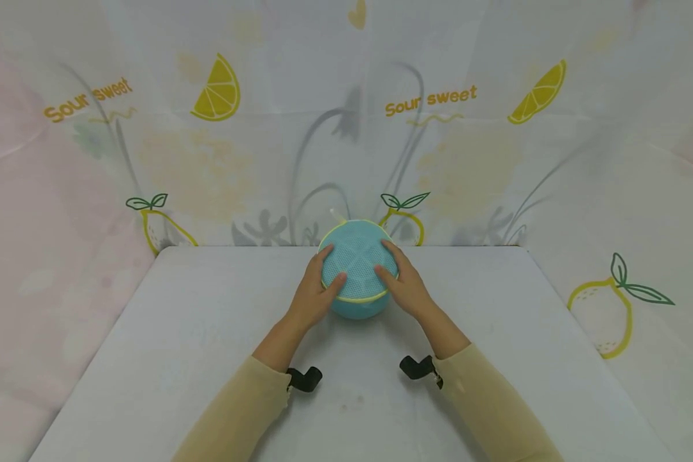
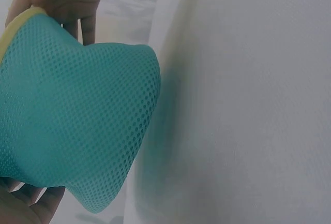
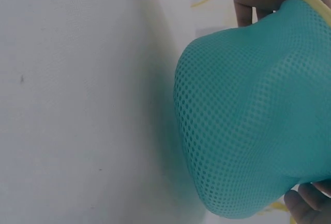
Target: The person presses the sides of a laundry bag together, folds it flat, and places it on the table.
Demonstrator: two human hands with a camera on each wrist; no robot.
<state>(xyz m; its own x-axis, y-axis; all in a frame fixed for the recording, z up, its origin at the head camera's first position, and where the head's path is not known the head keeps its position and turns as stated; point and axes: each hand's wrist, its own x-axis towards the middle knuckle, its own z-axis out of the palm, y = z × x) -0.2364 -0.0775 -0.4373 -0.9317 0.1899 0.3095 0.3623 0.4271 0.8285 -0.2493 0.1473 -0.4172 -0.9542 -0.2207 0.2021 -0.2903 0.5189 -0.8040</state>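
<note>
**Two-handed grip on a turquoise mesh bag, mid-bench**

Nearest: a tan left sleeve (image 1: 239,410) and a tan right sleeve (image 1: 491,404) are reaching in from the lower edge of the head view. A black fitting (image 1: 306,380) is jutting inward at the left cuff; a second black fitting (image 1: 417,367) is doing likewise at the right.

Next: the left hand (image 1: 313,292) is grasping the mesh bag (image 1: 358,263) by its left side, thumb pressing on the near face. The right hand (image 1: 407,285) is grasping the opposite side, its thumb also pressing there.

The bag is sitting between the hands, toward the far edge of the bench (image 1: 150,359), rounded, with yellow trim (image 1: 362,299) curving across it. Its lower end is hanging close to the white surface; contact: cannot tell.

Farthest: a printed cloth (image 1: 300,77) is forming the backdrop, showing a left lemon slice (image 1: 216,90), a right lemon slice (image 1: 537,93) and "Sour sweet" lettering (image 1: 431,101).
</note>
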